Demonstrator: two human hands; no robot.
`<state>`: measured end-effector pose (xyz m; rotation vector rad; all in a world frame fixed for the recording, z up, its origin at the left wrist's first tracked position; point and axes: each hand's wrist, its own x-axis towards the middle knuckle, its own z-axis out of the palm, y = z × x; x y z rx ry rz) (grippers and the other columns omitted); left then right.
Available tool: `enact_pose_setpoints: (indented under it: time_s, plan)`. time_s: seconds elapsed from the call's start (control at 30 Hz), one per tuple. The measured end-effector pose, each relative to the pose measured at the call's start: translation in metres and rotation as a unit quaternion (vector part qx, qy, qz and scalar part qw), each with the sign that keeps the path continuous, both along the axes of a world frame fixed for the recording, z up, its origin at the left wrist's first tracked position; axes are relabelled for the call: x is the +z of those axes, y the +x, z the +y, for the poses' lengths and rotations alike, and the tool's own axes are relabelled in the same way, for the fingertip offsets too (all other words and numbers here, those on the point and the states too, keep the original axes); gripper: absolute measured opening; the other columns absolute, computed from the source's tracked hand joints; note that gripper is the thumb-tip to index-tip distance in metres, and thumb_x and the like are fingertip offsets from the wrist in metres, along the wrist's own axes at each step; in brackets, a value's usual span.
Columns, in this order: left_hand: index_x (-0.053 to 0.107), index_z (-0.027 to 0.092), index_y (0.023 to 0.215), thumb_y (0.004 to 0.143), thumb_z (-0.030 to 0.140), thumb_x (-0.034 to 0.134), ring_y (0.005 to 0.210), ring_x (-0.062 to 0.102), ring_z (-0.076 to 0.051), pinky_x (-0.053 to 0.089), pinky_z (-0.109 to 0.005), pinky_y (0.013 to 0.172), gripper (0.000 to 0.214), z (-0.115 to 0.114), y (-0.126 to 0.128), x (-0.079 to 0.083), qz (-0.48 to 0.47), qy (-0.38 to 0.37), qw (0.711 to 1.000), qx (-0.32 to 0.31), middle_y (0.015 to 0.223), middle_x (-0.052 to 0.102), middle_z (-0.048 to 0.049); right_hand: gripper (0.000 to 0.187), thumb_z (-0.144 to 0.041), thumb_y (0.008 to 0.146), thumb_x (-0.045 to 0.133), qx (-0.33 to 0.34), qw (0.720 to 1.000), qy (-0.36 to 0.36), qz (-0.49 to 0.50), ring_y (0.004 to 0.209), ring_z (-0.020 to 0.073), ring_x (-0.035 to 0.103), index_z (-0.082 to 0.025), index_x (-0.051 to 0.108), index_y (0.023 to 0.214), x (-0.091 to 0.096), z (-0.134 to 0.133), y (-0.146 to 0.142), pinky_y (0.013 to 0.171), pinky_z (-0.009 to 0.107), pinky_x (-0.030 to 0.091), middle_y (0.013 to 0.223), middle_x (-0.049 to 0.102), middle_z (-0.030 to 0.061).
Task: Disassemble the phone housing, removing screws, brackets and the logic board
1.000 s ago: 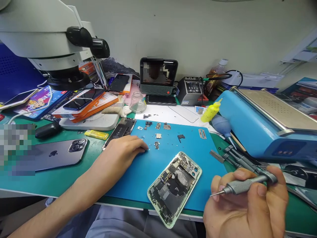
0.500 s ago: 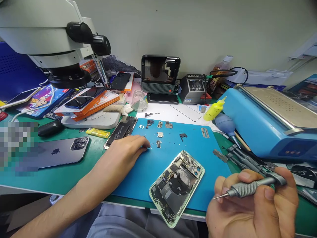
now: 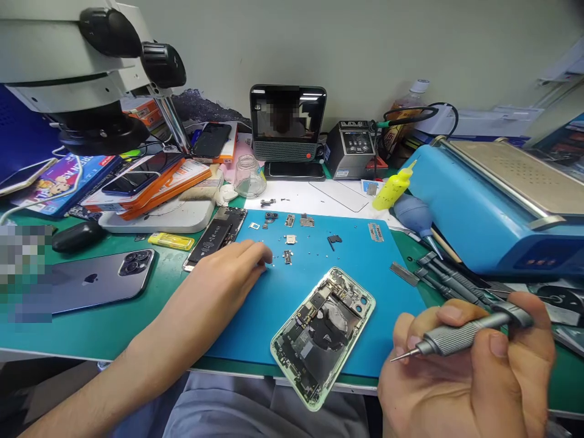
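My right hand (image 3: 474,365) holds a grey precision screwdriver (image 3: 456,336), its thin tip pointing left above the mat's right edge. My left hand (image 3: 239,271) rests on the blue mat (image 3: 246,340) with thumb and fingers brought together near tiny screws. Anything between those fingertips is too small or hidden to make out. Between the hands lies an opened phone housing (image 3: 323,337) with a pale green frame, circuit board and bare inside facing up; its lower corner overhangs the table edge. Beyond the left hand sits a detached phone screen (image 3: 216,237) bearing a black battery-like panel.
Small metal brackets (image 3: 291,239), a camera module (image 3: 271,216) and a black part (image 3: 335,241) lie on the mat. A purple-grey phone (image 3: 100,280) and a yellow lighter (image 3: 171,241) are at left, below a microscope (image 3: 77,73). A blue machine (image 3: 474,213) stands at right.
The camera view has shifted slightly, so most things sit a little higher and further left. Both hands keep nearly the same pose, and the phone housing stays in place.
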<state>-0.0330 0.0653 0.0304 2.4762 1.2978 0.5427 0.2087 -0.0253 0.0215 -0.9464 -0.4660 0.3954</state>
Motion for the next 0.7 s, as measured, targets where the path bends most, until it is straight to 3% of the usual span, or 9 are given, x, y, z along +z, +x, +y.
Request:
enact_pose_setpoints:
  time_s: [0.23,0.5,0.6,0.7]
  plan:
    - [0.068,0.032,0.121,0.120,0.022,0.059,0.100,0.080,-0.019,0.052,-0.029,0.081,0.014,-0.002,-0.001,0.001,-0.014,-0.002,1.000,0.007,0.118,0.082,0.0040,0.038,-0.030,0.097,0.082,0.001,1.000,-0.004,0.002,0.054,0.0156,0.045,-0.033,0.075,0.135,-0.001,-0.001,0.000,0.043,0.025,0.044,0.084,0.069,-0.0036]
    - [0.067,0.031,0.119,0.119,0.019,0.059,0.098,0.081,-0.016,0.054,-0.026,0.086,0.014,-0.004,-0.011,0.010,-0.049,0.069,0.996,0.026,0.114,0.083,0.0056,0.037,-0.026,0.099,0.078,0.000,1.000,-0.003,0.005,0.053,0.0154,0.045,-0.033,0.075,0.135,-0.001,0.000,-0.001,0.043,0.026,0.043,0.084,0.069,-0.0033]
    - [0.066,0.033,0.124,0.124,0.032,0.055,0.093,0.079,-0.013,0.055,-0.026,0.085,0.011,-0.018,-0.008,0.011,-0.050,0.084,0.995,0.014,0.116,0.081,0.0059,0.036,-0.026,0.100,0.078,-0.002,1.000,0.003,0.003,0.053,0.0149,0.048,-0.031,0.076,0.135,-0.002,-0.001,-0.001,0.044,0.026,0.045,0.084,0.069,-0.0032]
    - [0.062,0.033,0.140,0.124,0.063,0.049,0.097,0.082,-0.015,0.059,-0.028,0.085,0.036,-0.042,0.004,0.005,-0.037,0.092,0.994,-0.035,0.121,0.084,0.0040,0.033,-0.024,0.104,0.073,-0.002,1.000,0.003,0.020,0.055,0.0142,0.047,-0.031,0.076,0.137,-0.001,-0.004,-0.003,0.045,0.024,0.045,0.084,0.067,-0.0028]
